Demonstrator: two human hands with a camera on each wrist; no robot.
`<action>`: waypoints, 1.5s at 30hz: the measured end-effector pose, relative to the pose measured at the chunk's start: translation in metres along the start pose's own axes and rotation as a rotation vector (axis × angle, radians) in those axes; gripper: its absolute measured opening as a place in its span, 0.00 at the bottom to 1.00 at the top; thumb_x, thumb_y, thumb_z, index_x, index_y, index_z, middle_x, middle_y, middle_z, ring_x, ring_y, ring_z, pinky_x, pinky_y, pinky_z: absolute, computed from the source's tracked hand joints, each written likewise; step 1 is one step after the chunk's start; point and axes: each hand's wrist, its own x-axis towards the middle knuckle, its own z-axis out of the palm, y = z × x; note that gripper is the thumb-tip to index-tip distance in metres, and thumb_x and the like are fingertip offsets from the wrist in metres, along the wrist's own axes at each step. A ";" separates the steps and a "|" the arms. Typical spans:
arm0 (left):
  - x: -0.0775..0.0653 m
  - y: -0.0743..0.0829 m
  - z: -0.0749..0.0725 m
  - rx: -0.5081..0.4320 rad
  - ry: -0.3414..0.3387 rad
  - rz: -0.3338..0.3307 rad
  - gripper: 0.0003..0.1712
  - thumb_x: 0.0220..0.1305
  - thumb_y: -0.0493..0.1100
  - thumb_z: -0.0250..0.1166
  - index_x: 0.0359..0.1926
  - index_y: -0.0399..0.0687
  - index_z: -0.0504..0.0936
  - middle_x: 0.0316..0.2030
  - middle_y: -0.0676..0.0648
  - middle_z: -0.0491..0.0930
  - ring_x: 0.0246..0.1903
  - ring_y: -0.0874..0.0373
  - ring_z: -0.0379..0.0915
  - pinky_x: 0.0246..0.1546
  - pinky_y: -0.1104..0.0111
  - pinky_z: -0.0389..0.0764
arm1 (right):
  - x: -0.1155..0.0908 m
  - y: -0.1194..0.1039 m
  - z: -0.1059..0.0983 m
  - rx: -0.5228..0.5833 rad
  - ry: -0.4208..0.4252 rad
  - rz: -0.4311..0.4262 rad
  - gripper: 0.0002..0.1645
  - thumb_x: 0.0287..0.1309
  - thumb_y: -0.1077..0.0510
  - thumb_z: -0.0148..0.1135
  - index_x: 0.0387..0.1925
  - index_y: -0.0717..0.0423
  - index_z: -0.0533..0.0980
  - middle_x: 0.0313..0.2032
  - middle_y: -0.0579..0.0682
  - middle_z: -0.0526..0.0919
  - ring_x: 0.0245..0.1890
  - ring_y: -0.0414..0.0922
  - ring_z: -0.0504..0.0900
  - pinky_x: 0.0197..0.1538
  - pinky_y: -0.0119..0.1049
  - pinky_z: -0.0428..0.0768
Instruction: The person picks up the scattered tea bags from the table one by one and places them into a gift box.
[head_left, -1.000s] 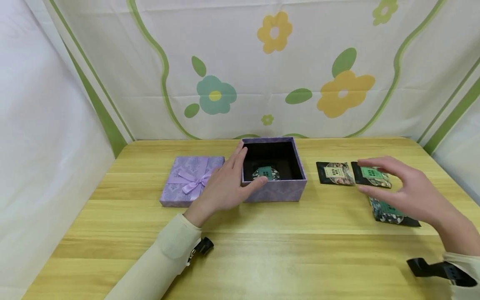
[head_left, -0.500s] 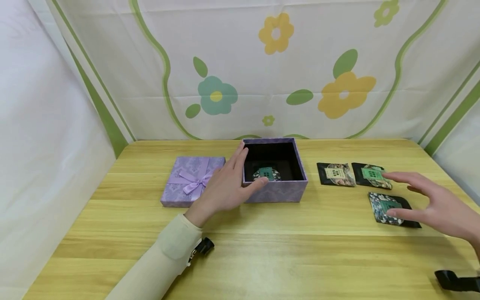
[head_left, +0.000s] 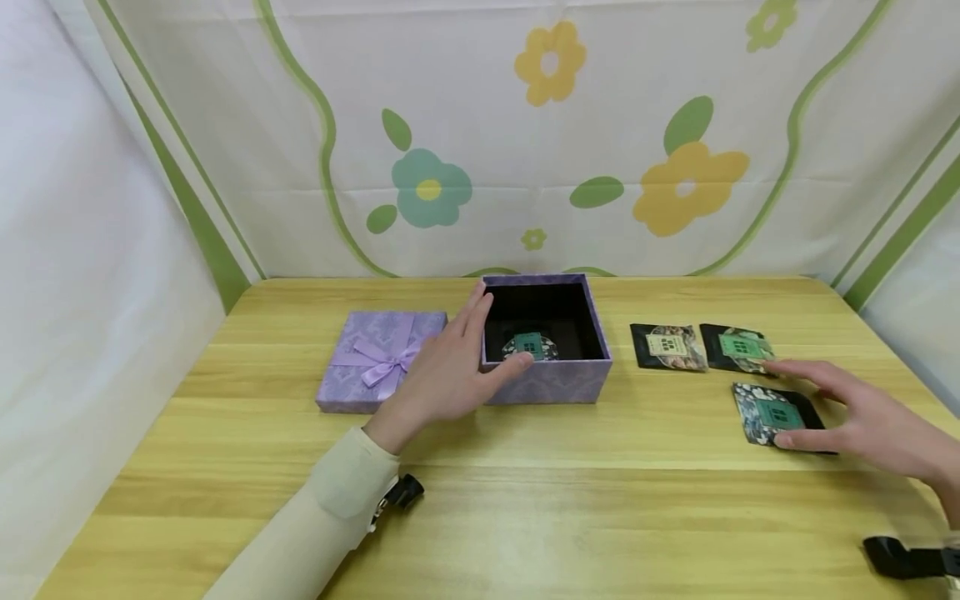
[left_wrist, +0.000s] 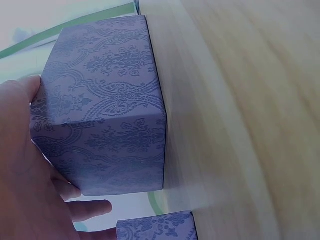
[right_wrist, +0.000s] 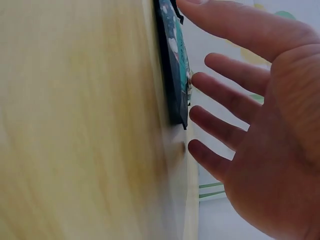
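R hand [head_left: 877, 417], fingers apart, gripping nothing, spans nearest sachet [head_left: 778, 414], flat on surface [head_left: 600, 500]; thin edge w/ little purchase may slip, & too wide a pinch may drag green-label sachet [head_left: 741, 345] behind. L hand [head_left: 450, 367], fingers extended, rests vs. open box [head_left: 555, 383]; uneven push could skid it.

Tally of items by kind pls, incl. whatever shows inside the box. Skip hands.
Box: 1
Lid: 1
Packets: 4 (3 on the table, 1 packet showing in the box)
Total: 6
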 end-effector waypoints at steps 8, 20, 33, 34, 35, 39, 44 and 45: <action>0.001 0.003 -0.001 0.000 0.006 0.015 0.61 0.69 0.82 0.50 0.88 0.55 0.41 0.87 0.57 0.34 0.80 0.42 0.61 0.73 0.33 0.66 | -0.002 0.008 -0.001 -0.091 0.026 -0.012 0.58 0.45 0.51 0.88 0.77 0.53 0.69 0.71 0.68 0.68 0.65 0.44 0.63 0.55 0.05 0.43; -0.001 0.000 0.000 -0.001 0.003 -0.008 0.61 0.69 0.83 0.50 0.88 0.58 0.39 0.87 0.59 0.33 0.77 0.41 0.66 0.73 0.34 0.66 | 0.004 0.000 -0.003 -0.098 -0.100 0.042 0.58 0.50 0.48 0.85 0.77 0.63 0.65 0.71 0.77 0.58 0.66 0.80 0.57 0.58 0.80 0.59; 0.000 -0.001 0.001 0.000 -0.001 0.004 0.61 0.69 0.82 0.50 0.88 0.56 0.39 0.87 0.58 0.33 0.80 0.43 0.60 0.74 0.34 0.65 | 0.004 0.001 -0.004 -0.168 -0.121 0.034 0.59 0.48 0.44 0.86 0.75 0.63 0.68 0.70 0.72 0.61 0.66 0.77 0.59 0.55 0.77 0.64; 0.000 0.000 0.000 0.000 -0.002 0.003 0.61 0.69 0.82 0.50 0.88 0.56 0.39 0.87 0.58 0.33 0.80 0.43 0.60 0.74 0.33 0.65 | 0.004 0.001 -0.005 -0.171 -0.117 0.031 0.59 0.47 0.44 0.86 0.75 0.63 0.68 0.69 0.72 0.62 0.66 0.77 0.59 0.55 0.77 0.65; 0.000 0.000 0.001 -0.001 -0.003 0.002 0.61 0.69 0.82 0.50 0.88 0.57 0.39 0.87 0.58 0.33 0.80 0.42 0.60 0.74 0.33 0.65 | 0.004 0.001 -0.005 -0.175 -0.115 0.025 0.59 0.47 0.44 0.86 0.74 0.63 0.69 0.69 0.72 0.63 0.66 0.77 0.60 0.55 0.77 0.65; 0.000 -0.001 0.000 -0.001 -0.005 -0.004 0.61 0.69 0.82 0.50 0.88 0.57 0.39 0.87 0.59 0.33 0.80 0.41 0.61 0.74 0.33 0.64 | 0.004 -0.001 -0.005 -0.176 -0.104 0.015 0.57 0.45 0.45 0.87 0.73 0.63 0.71 0.68 0.70 0.64 0.65 0.76 0.61 0.56 0.76 0.66; 0.000 -0.001 0.001 -0.002 -0.002 -0.004 0.61 0.69 0.83 0.50 0.88 0.58 0.39 0.87 0.60 0.32 0.77 0.40 0.66 0.74 0.34 0.66 | 0.004 -0.002 -0.004 -0.167 -0.111 0.025 0.56 0.47 0.45 0.87 0.73 0.62 0.71 0.68 0.70 0.64 0.66 0.76 0.61 0.56 0.76 0.65; 0.000 -0.001 0.001 -0.003 -0.002 -0.003 0.61 0.69 0.83 0.50 0.88 0.58 0.39 0.87 0.60 0.32 0.77 0.40 0.67 0.74 0.34 0.66 | 0.004 -0.002 -0.004 -0.165 -0.112 0.027 0.56 0.47 0.45 0.86 0.74 0.62 0.71 0.68 0.70 0.64 0.66 0.76 0.60 0.56 0.76 0.65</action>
